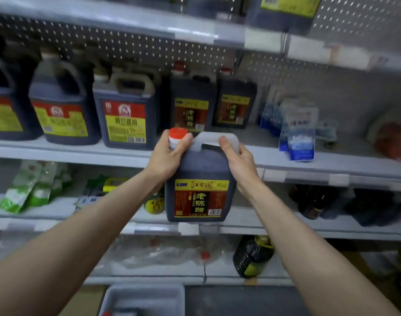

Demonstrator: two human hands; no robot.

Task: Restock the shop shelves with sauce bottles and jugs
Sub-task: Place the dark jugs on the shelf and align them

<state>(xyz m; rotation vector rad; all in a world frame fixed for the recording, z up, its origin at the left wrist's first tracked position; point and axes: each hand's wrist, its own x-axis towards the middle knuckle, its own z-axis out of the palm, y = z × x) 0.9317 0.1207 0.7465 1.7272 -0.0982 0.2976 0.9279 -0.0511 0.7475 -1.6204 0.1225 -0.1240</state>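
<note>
Gripping jug (200, 169): left hand (166, 156), cap (178, 132); right hand (240, 163), seemingly handle (214, 137).

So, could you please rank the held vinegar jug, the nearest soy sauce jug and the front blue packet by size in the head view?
1-2. held vinegar jug and soy sauce jug: unranked, since the held one is nearer the camera.
3. front blue packet, smallest.

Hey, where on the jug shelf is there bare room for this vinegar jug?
Bare shelf lies in front of the two matching jugs, up to the blue packets. Left of that, the soy sauce jugs stand packed to the edge.
</note>
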